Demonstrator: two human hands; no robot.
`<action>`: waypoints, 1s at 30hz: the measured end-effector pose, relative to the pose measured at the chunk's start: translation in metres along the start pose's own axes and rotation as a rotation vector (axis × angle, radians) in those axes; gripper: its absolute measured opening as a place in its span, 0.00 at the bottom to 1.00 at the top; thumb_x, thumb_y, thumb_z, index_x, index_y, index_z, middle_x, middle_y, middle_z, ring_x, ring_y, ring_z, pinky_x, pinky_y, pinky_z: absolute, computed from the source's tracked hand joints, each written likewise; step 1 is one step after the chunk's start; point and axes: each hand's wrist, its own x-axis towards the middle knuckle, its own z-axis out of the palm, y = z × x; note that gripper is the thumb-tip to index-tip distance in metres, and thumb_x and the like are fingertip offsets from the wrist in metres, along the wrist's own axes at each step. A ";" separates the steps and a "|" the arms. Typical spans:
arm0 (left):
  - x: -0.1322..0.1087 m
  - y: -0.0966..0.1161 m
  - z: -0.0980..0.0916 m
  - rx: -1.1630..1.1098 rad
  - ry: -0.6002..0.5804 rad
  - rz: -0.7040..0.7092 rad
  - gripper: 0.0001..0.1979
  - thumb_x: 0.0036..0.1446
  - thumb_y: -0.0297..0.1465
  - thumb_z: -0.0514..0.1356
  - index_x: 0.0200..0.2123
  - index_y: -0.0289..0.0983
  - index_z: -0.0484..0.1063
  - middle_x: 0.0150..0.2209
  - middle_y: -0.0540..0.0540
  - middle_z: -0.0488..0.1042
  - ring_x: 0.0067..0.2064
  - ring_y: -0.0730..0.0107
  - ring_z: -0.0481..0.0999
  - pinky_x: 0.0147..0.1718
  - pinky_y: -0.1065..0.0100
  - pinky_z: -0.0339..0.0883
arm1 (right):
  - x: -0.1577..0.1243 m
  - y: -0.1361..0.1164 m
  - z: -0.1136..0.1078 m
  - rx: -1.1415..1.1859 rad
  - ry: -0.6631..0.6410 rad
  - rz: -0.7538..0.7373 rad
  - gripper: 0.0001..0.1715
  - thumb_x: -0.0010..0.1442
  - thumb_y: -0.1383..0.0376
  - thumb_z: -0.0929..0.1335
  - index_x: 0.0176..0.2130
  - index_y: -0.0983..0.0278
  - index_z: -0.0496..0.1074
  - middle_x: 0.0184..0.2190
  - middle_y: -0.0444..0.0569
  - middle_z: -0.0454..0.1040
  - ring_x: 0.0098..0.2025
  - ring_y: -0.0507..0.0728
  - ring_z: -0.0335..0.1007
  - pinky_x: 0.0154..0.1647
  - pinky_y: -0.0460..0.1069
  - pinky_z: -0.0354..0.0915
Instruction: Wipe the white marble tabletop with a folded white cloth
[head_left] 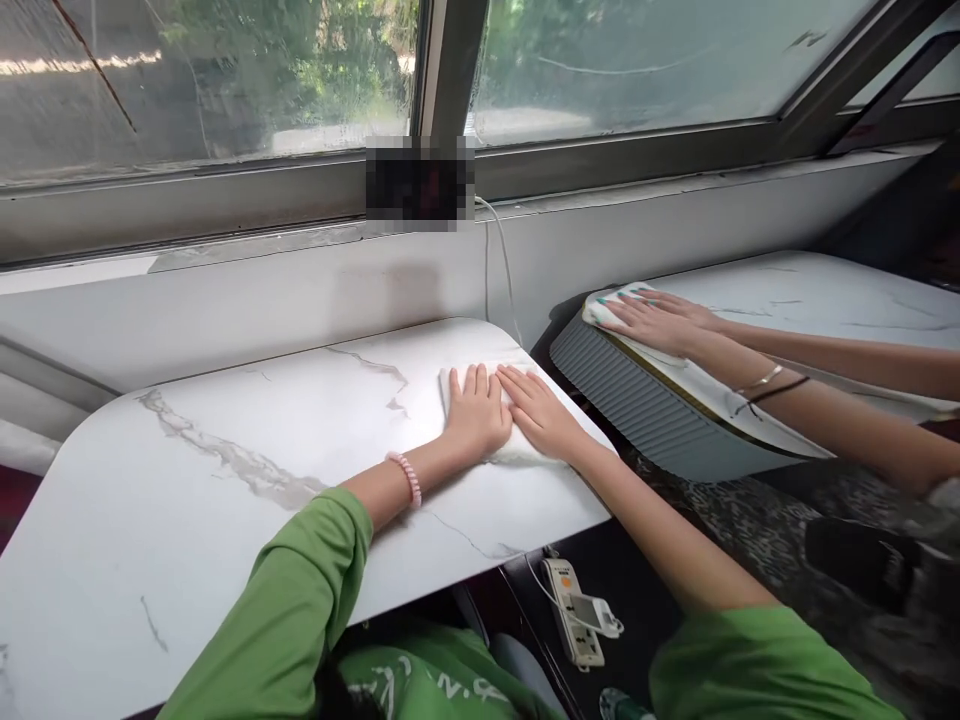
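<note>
A white cloth point(517, 452) lies near the right edge of a white marble table point(225, 450). My left hand point(475, 412) and my right hand point(541, 410) rest flat on it side by side, fingers stretched out toward the window. A pink bead bracelet point(406, 477) circles my left wrist. Both sleeves are green.
Another person's two hands point(656, 318) press a white and green cloth onto a second marble table point(825, 300) at the right. A gap separates the tables. A white power strip point(574, 612) lies on the floor below. Behind runs a white sill with a cable point(504, 262) and windows.
</note>
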 end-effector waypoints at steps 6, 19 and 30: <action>-0.067 0.027 -0.019 0.011 -0.036 0.096 0.27 0.64 0.36 0.43 0.61 0.24 0.54 0.64 0.31 0.52 0.66 0.50 0.48 0.62 0.43 0.36 | -0.064 -0.059 -0.016 -0.028 0.029 0.011 0.33 0.65 0.64 0.52 0.67 0.65 0.41 0.66 0.54 0.50 0.67 0.59 0.43 0.64 0.63 0.48; -0.075 0.019 -0.020 0.001 -0.025 0.146 0.27 0.64 0.35 0.43 0.61 0.25 0.54 0.64 0.32 0.54 0.65 0.52 0.49 0.61 0.44 0.38 | -0.063 -0.075 -0.012 -0.055 0.042 0.087 0.33 0.64 0.65 0.52 0.66 0.66 0.45 0.64 0.55 0.54 0.66 0.59 0.45 0.64 0.62 0.47; -0.002 -0.063 -0.011 -0.007 -0.038 -0.018 0.25 0.63 0.31 0.43 0.61 0.28 0.56 0.64 0.37 0.55 0.65 0.59 0.50 0.63 0.49 0.36 | 0.054 -0.054 0.014 -0.073 -0.041 0.137 0.31 0.62 0.67 0.52 0.62 0.73 0.55 0.64 0.57 0.54 0.66 0.59 0.45 0.65 0.59 0.44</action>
